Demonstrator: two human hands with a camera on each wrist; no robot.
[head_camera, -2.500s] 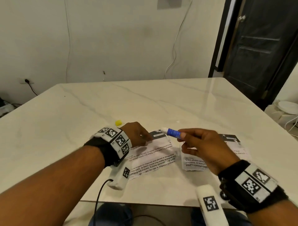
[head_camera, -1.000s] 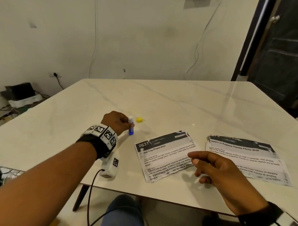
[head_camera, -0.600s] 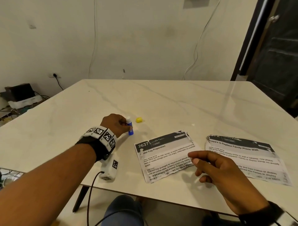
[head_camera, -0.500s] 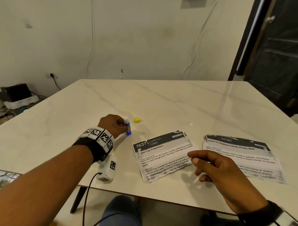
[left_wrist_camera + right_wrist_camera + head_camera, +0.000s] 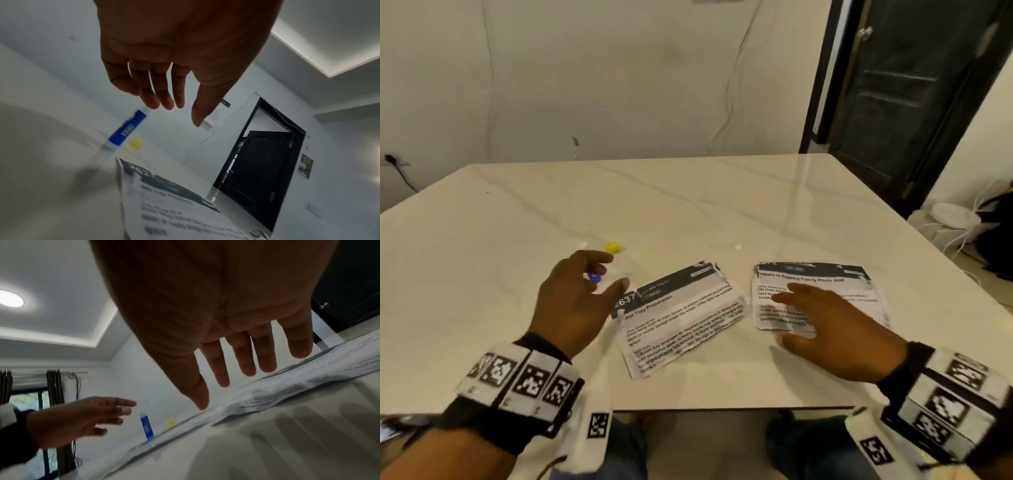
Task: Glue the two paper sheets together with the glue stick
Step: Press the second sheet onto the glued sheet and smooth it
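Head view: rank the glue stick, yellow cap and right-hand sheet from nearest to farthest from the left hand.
1. Glue stick: upright just beyond the left hand, between its fingers.
2. Yellow cap: slightly farther back.
3. Right-hand sheet: across the table, under the right hand.

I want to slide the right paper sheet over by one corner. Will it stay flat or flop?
The right paper sheet is thin with torn, slightly curled edges, so it would probably droop if lifted by a corner. The marble table looks glossy, so the sheet should slide easily under the right hand.

The blue glue stick point(image 5: 146, 426) stands upright, uncapped, just left of two torn printed sheets point(image 5: 681, 318) point(image 5: 822, 294) lying flat, apart.
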